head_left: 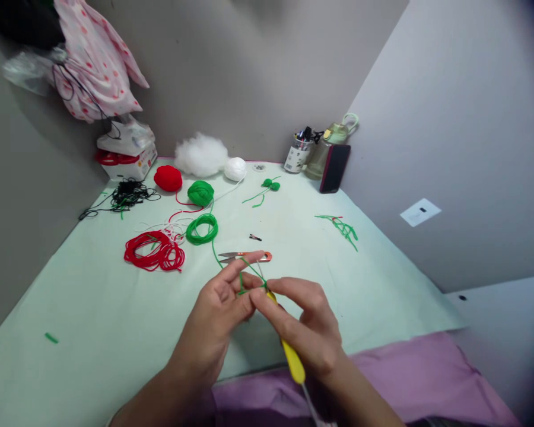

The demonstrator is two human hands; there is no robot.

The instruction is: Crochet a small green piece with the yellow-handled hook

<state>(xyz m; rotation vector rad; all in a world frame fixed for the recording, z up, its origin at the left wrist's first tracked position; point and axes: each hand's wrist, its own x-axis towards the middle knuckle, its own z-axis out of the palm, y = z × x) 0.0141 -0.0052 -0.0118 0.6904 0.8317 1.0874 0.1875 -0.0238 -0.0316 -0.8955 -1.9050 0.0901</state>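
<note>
In the head view, my right hand (309, 320) is closed around a crochet hook with a yellow handle (292, 359). The hook's thin metal tip points up and away from me, close to the green yarn (253, 289). My left hand (220, 308) pinches this yarn between thumb and fingers, its index finger raised with a strand running over it. Both hands' fingertips meet at the small green loops. From there the strand leads back toward a green yarn coil (190, 232) and a green yarn ball (200, 193). Orange-handled scissors (267, 257) lie just beyond my left fingers.
Red yarn coils (137, 252), a red ball (168, 178), white ball (235, 169), white stuffing (201, 154) and tangled black cord (131, 194) lie on the left and back. A pen holder (297, 155), bottle (315, 161) and phone (335, 169) stand back right. Green scraps (345, 229) lie right.
</note>
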